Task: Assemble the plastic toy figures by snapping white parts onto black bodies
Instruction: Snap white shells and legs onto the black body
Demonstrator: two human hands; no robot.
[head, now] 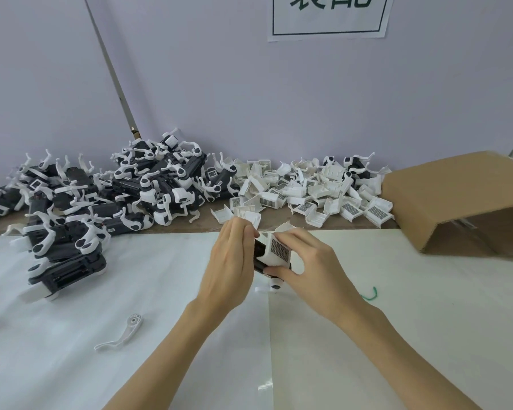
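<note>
the white cover (276, 250) sits on the upper end of the black body (261, 255), between your two hands above the white mat (131, 285). the body's long axis seems to run up and away from you, cover on top. your right hand (311, 267) pinches the cover with thumb below and fingers over it; your left hand (230, 261) curls round the body's left side. a cardboard box (462, 202) lies on its side, its contents hidden. loose covers (314, 190) are heaped behind.

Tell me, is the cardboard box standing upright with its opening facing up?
No. The cardboard box lies tipped on its side at the right, its opening facing the table's front edge.
</note>
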